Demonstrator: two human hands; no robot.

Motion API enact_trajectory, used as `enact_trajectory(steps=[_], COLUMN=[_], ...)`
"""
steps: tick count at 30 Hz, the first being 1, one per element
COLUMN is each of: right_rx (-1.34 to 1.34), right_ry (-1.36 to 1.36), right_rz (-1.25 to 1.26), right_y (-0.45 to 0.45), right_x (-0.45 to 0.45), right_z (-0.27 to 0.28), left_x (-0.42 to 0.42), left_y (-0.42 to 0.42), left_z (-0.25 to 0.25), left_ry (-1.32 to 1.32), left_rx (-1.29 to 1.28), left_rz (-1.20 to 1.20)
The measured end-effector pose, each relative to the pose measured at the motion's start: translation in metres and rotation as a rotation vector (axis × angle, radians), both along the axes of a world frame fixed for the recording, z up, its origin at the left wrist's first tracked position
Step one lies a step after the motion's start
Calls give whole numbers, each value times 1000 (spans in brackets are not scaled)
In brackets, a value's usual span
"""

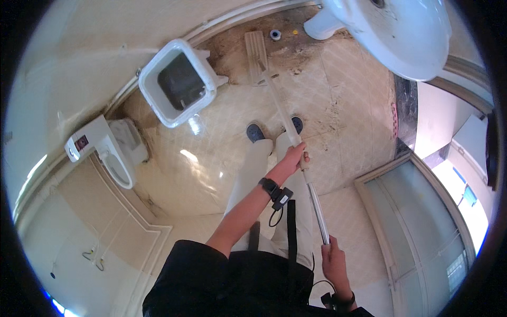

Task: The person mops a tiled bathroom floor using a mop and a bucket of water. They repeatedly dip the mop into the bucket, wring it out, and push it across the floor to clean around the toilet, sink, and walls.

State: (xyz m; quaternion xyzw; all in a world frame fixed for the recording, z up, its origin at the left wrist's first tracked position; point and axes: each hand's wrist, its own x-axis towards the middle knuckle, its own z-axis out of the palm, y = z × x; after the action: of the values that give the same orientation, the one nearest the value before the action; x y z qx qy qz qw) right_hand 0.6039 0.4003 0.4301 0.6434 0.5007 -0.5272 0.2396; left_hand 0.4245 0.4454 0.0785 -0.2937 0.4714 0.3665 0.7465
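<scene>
My left hand point(296, 156) grips the pale plastic upper sleeve of a flat mop's pole point(281, 107), in front of my legs. Closer to my body, my right hand point(333, 257) is closed around the pole's end, just below a shiny metal section point(318, 212). The pole runs forward past my dark clog point(296, 124) to a ribbed, beige rectangular mop head point(256, 55). That head lies on the brown-stained tile floor point(301, 79) near the far wall. Both wrists wear dark bands, and a small device with a cable hangs at the left one.
A square white mop sink point(148, 89) with a dark inside stands left of the mop head. Farther left is a toilet point(119, 168). A pedestal washbasin point(416, 47) juts in at upper right, near a small white fitting point(275, 35) and a yellow cap point(295, 32). A framed glass door point(412, 214) stands right.
</scene>
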Motion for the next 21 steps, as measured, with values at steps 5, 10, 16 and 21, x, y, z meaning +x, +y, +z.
enact_trajectory(steps=[5,10,16,21], right_rx=[-937,-918,-754,-686], right_ry=[420,271,91,-11], right_rz=[-1558,-1063,-636,-466], right_y=[32,66,91,107], right_x=[-25,-82,-118,-110], right_z=[6,5,12,15], left_x=[-23,-62,-86,-70], left_y=[14,40,85,94], left_z=[6,28,5,3], left_ry=[-227,27,496,334], left_rx=[105,142,62,57], left_rz=[209,250,99,358])
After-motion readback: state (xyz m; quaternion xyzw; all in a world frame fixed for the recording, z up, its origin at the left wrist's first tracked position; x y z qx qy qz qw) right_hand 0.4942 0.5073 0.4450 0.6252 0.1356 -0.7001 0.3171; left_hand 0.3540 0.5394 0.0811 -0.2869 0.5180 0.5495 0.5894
